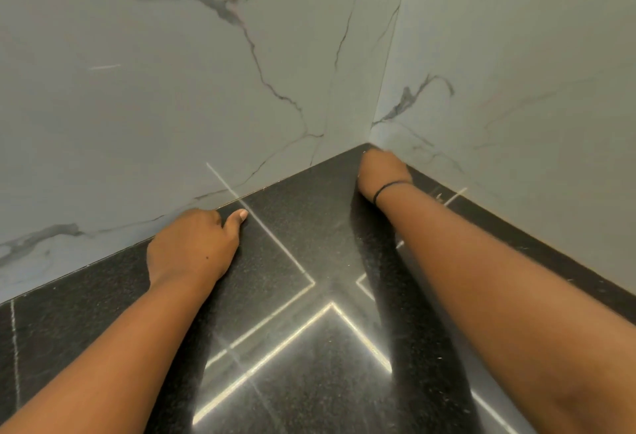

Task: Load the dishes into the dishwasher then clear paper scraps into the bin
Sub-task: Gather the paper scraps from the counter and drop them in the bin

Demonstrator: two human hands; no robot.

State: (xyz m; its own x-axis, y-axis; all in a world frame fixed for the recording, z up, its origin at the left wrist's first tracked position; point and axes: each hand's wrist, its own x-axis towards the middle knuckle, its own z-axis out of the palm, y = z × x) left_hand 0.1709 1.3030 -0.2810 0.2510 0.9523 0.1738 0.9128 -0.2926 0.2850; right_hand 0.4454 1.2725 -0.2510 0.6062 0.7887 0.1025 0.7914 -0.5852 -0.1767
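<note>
Left hand [192, 244] is laid curled, frame centre-left, on black granite countertop [309, 244]; right hand [380, 170], grip indiscernible, is pressed into marble-tiled corner [370, 139].

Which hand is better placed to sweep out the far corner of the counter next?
Right. The right hand is already in the corner where the two walls meet; the left hand rests on the black countertop along the left wall.

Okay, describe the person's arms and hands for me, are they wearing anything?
Both forearms are bare, with no sleeves in view. The right hand has a thin black band around its wrist. The left hand wears nothing visible: no glove, ring or watch.
</note>
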